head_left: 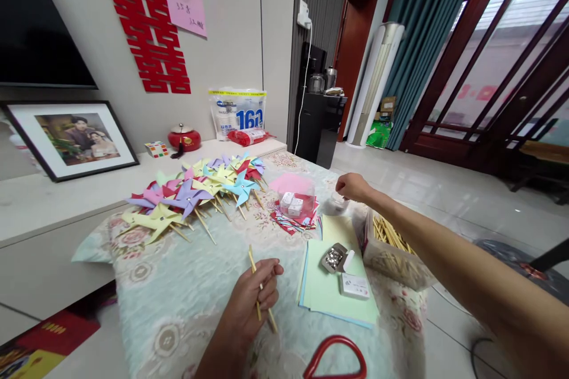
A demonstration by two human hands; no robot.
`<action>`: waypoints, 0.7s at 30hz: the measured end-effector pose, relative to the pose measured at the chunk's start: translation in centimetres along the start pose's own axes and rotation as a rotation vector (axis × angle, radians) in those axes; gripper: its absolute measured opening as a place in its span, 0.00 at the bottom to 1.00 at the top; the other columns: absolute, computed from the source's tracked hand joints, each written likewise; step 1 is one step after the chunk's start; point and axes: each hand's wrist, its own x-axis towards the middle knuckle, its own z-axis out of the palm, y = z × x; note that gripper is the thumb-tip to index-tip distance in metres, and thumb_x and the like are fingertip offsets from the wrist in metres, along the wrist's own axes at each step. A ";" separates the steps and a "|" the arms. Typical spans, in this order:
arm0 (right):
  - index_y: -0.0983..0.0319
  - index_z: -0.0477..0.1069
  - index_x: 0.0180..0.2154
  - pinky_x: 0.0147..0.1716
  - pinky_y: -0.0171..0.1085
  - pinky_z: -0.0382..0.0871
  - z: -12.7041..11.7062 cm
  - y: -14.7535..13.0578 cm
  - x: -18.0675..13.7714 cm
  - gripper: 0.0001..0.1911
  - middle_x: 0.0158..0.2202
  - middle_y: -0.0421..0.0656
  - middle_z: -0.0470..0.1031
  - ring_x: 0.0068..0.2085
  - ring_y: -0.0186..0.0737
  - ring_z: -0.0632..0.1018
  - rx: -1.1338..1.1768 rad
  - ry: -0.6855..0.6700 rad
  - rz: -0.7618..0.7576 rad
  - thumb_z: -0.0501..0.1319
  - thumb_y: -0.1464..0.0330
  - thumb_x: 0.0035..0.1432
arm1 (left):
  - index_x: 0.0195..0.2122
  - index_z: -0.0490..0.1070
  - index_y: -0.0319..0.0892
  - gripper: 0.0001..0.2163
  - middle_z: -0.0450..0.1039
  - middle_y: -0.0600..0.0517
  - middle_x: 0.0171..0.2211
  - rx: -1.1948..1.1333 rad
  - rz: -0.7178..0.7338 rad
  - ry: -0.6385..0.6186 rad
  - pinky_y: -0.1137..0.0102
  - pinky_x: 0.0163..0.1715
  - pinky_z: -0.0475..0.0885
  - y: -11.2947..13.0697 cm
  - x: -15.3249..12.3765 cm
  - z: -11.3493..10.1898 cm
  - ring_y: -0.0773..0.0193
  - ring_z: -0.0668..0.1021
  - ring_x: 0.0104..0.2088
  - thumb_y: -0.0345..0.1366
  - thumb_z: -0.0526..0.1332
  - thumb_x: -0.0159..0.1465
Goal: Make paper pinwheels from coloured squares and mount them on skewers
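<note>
My left hand is closed around thin wooden sticks, apparently two, above the flowered tablecloth. Stretched far forward, my right hand has its fingers bent down at the rim of a small clear cup. Whatever those fingertips may pinch is hidden. Between my hands lies a stack of coloured paper, with an open box of metal thumbtacks and a closed small white box on top. Finished paper pinwheels on sticks are heaped at the left.
A clear bin of wooden sticks stands under my right forearm. Red-handled scissors lie at the near edge. Further back, a clear box with small white boxes rests on patterned paper pieces. A framed photo leans at the wall.
</note>
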 end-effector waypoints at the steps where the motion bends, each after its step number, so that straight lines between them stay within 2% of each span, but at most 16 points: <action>1: 0.66 0.74 0.41 0.38 0.40 0.76 -0.1 0.6 0.6 0.08 0.40 0.43 0.78 0.37 0.38 0.79 -0.064 0.006 0.023 0.63 0.66 0.64 | 0.30 0.72 0.34 0.15 0.74 0.53 0.26 -0.002 -0.004 -0.006 0.81 0.11 0.48 -0.1 0.0 -0.1 0.84 0.54 0.13 0.36 0.74 0.46; 6: 0.64 0.72 0.49 0.42 0.44 0.77 0.8 1.6 2.3 0.13 0.48 0.46 0.76 0.43 0.42 0.79 -0.274 0.005 0.078 0.62 0.64 0.66 | 0.30 0.73 0.34 0.17 0.74 0.53 0.27 0.031 -0.026 -0.027 0.81 0.12 0.48 -0.4 0.0 -0.2 0.84 0.55 0.13 0.39 0.75 0.46; 9: 0.64 0.72 0.48 0.44 0.45 0.76 0.3 1.5 2.4 0.13 0.48 0.46 0.76 0.45 0.42 0.79 -0.350 0.051 0.065 0.62 0.64 0.66 | 0.31 0.73 0.34 0.17 0.74 0.53 0.26 0.035 -0.031 -0.025 0.81 0.12 0.48 -0.3 0.1 -0.1 0.84 0.55 0.14 0.39 0.75 0.46; 12: 0.65 0.74 0.44 0.47 0.46 0.73 -0.6 0.6 1.4 0.10 0.47 0.47 0.77 0.46 0.43 0.78 -0.381 0.119 -0.009 0.62 0.66 0.65 | 0.32 0.73 0.34 0.17 0.74 0.52 0.26 0.023 -0.007 0.002 0.81 0.13 0.48 -0.1 0.1 0.3 0.83 0.56 0.14 0.38 0.74 0.47; 14: 0.65 0.76 0.40 0.47 0.41 0.70 -0.6 -0.7 -0.1 0.06 0.44 0.48 0.79 0.47 0.44 0.78 -0.359 0.153 -0.103 0.60 0.72 0.64 | 0.33 0.73 0.33 0.16 0.74 0.52 0.26 0.008 0.018 0.033 0.80 0.13 0.51 0.0 0.0 0.5 0.81 0.59 0.15 0.37 0.73 0.47; 16: 0.64 0.78 0.40 0.44 0.35 0.68 0.3 -2.2 -2.3 0.09 0.41 0.46 0.81 0.45 0.42 0.79 -0.301 0.153 -0.221 0.58 0.75 0.62 | 0.35 0.73 0.34 0.17 0.74 0.51 0.27 -0.018 0.031 0.062 0.79 0.14 0.55 -0.1 -0.1 0.7 0.77 0.64 0.16 0.35 0.71 0.46; 19: 0.61 0.78 0.36 0.36 0.30 0.67 3.0 -3.8 -7.0 0.09 0.32 0.39 0.80 0.35 0.36 0.79 -0.187 0.047 -0.393 0.59 0.74 0.59 | 0.38 0.72 0.33 0.18 0.76 0.47 0.31 -0.002 0.126 0.120 0.76 0.17 0.63 -0.3 -0.1 0.6 0.73 0.70 0.20 0.34 0.70 0.46; 21: 0.63 0.76 0.33 0.33 0.31 0.65 5.2 -4.0 -10.4 0.08 0.30 0.40 0.79 0.32 0.36 0.77 -0.021 -0.066 -0.561 0.58 0.74 0.58 | 0.40 0.71 0.34 0.19 0.75 0.47 0.34 0.047 0.202 0.182 0.74 0.21 0.69 -0.7 0.2 0.4 0.71 0.73 0.22 0.34 0.70 0.47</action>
